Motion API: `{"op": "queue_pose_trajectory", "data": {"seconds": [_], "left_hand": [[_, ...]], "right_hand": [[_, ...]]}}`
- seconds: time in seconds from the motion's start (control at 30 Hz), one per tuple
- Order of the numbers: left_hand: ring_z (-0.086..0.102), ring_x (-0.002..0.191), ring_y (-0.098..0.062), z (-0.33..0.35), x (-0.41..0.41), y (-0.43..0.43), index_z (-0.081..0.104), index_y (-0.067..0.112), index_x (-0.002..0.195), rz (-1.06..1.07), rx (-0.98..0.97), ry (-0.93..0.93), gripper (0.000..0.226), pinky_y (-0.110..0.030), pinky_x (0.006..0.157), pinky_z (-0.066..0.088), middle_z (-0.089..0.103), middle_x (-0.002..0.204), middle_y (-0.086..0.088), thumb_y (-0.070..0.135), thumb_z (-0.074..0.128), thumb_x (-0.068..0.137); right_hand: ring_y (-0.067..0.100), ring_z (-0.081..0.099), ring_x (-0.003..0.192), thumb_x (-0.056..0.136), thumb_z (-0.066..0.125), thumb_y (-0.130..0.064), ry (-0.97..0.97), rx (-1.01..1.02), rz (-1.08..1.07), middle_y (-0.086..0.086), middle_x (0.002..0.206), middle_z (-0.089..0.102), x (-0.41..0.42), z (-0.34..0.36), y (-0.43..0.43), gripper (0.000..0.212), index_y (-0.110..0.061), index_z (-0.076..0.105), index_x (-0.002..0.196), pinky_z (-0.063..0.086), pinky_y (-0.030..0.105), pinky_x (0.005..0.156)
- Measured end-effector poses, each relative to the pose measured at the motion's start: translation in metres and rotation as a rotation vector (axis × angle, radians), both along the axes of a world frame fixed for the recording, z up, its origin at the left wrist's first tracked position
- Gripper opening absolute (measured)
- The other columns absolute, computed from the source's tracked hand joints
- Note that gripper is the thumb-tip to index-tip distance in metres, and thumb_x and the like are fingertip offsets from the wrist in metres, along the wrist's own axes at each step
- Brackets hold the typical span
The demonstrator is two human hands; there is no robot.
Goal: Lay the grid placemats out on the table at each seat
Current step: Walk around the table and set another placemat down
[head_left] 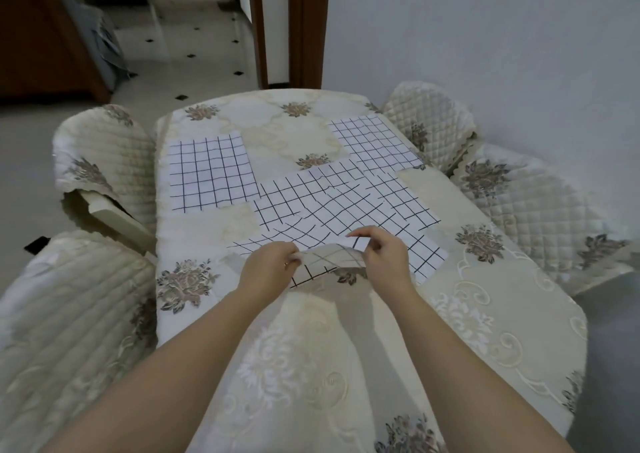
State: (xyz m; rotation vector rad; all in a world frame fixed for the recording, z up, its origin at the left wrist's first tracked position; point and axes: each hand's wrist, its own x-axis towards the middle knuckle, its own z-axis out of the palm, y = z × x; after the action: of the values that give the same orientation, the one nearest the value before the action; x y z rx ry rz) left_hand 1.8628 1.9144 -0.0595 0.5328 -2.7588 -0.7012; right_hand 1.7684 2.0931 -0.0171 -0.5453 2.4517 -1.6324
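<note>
Both hands (332,262) pinch placemat's (346,210) near edge.

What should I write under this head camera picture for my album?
Both hands, left and right, lift a grid placemat's near edge.

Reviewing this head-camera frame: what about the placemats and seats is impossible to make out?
- How many white black-grid cloth placemats overlap in the centre pile: edges blend.
- The lifted edge's corner: left hand and right hand cover it.
- The near seat: cut off by the bottom edge.
</note>
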Motion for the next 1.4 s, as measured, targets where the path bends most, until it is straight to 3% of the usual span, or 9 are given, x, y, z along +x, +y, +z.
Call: {"op": "queue_pose_trajectory", "data": {"seconds": [0.1, 0.2, 0.33, 0.5, 0.7, 0.83, 0.97, 1.17, 1.4], "left_hand": [[0.046, 0.071, -0.019, 0.006, 0.011, -0.012, 0.055, 0.016, 0.072, 0.046, -0.016, -0.017, 0.02, -0.029, 0.06, 0.029, 0.05, 0.066, 0.007, 0.023, 0.057, 0.091], [0.054, 0.074, -0.025, 0.014, 0.019, -0.023, 0.055, 0.013, 0.071, 0.075, -0.027, -0.024, 0.019, -0.03, 0.059, 0.032, 0.061, 0.072, -0.002, 0.021, 0.059, 0.089], [0.063, 0.083, -0.027, 0.028, 0.032, -0.046, 0.068, 0.011, 0.083, 0.156, 0.036, 0.034, 0.01, -0.035, 0.068, 0.049, 0.071, 0.083, -0.006, 0.017, 0.061, 0.087], [0.064, 0.079, -0.019, 0.056, 0.043, -0.073, 0.067, 0.019, 0.079, 0.265, 0.137, 0.17, 0.007, -0.033, 0.075, 0.052, 0.07, 0.079, 0.002, 0.015, 0.067, 0.085], [0.06, 0.078, -0.012, 0.107, 0.044, -0.079, 0.067, 0.013, 0.081, 0.292, 0.367, 0.397, 0.005, -0.024, 0.072, 0.045, 0.065, 0.078, 0.004, 0.011, 0.067, 0.085], [0.05, 0.058, -0.013, 0.134, 0.05, -0.073, 0.062, 0.015, 0.078, 0.271, 0.576, 0.477, 0.01, -0.026, 0.055, 0.039, 0.058, 0.068, -0.001, 0.011, 0.065, 0.086], [0.056, 0.047, -0.01, 0.168, 0.059, -0.067, 0.056, 0.011, 0.084, 0.243, 0.7, 0.57, 0.008, -0.024, 0.047, 0.039, 0.054, 0.062, -0.007, 0.006, 0.058, 0.09], [0.071, 0.063, -0.02, 0.214, 0.069, -0.06, 0.052, 0.005, 0.105, 0.157, 0.8, 0.695, 0.01, -0.025, 0.055, 0.058, 0.064, 0.087, -0.013, 0.009, 0.053, 0.095], [0.074, 0.081, -0.027, 0.257, 0.057, -0.071, 0.049, 0.005, 0.121, 0.171, 0.817, 0.697, 0.025, -0.033, 0.069, 0.061, 0.064, 0.108, -0.016, 0.013, 0.048, 0.098]], "right_hand": [[0.007, 0.03, 0.046, 0.081, 0.047, 0.009, 0.045, -0.044, -0.006, -0.016, 0.042, 0.042, -0.012, 0.018, 0.006, 0.04, -0.022, 0.072, 0.086, 0.029, 0.015, 0.046], [0.004, 0.032, 0.047, 0.083, 0.056, 0.005, 0.054, -0.135, -0.042, -0.015, 0.044, 0.041, -0.023, 0.033, 0.014, 0.025, -0.014, 0.073, 0.086, 0.03, 0.011, 0.047], [-0.001, 0.051, 0.058, 0.084, 0.065, -0.004, 0.061, -0.255, -0.091, -0.003, 0.066, 0.064, -0.035, 0.053, 0.028, 0.007, -0.008, 0.07, 0.085, 0.042, 0.014, 0.061], [0.012, 0.058, 0.073, 0.085, 0.067, -0.013, 0.057, -0.293, -0.143, -0.002, 0.071, 0.067, -0.051, 0.07, 0.043, 0.008, -0.018, 0.071, 0.079, 0.049, 0.029, 0.073], [-0.006, 0.062, 0.063, 0.086, 0.065, -0.009, 0.067, -0.338, -0.133, -0.021, 0.064, 0.07, -0.052, 0.092, 0.05, 0.011, -0.016, 0.07, 0.093, 0.05, 0.012, 0.062], [0.005, 0.064, 0.072, 0.086, 0.065, -0.008, 0.072, -0.371, -0.099, -0.018, 0.068, 0.071, -0.045, 0.106, 0.051, 0.016, -0.024, 0.07, 0.086, 0.054, 0.023, 0.07], [0.005, 0.066, 0.067, 0.088, 0.063, -0.006, 0.064, -0.46, -0.05, -0.015, 0.068, 0.072, -0.037, 0.128, 0.056, 0.017, -0.021, 0.069, 0.087, 0.056, 0.023, 0.057], [0.011, 0.066, 0.062, 0.086, 0.065, -0.006, 0.096, -0.494, -0.012, -0.009, 0.068, 0.071, -0.037, 0.161, 0.056, 0.013, -0.018, 0.07, 0.085, 0.056, 0.028, 0.049], [0.008, 0.066, 0.069, 0.082, 0.069, -0.009, 0.231, -0.435, -0.033, -0.013, 0.067, 0.072, -0.052, 0.196, 0.04, 0.012, -0.02, 0.07, 0.081, 0.057, 0.027, 0.067]]}}
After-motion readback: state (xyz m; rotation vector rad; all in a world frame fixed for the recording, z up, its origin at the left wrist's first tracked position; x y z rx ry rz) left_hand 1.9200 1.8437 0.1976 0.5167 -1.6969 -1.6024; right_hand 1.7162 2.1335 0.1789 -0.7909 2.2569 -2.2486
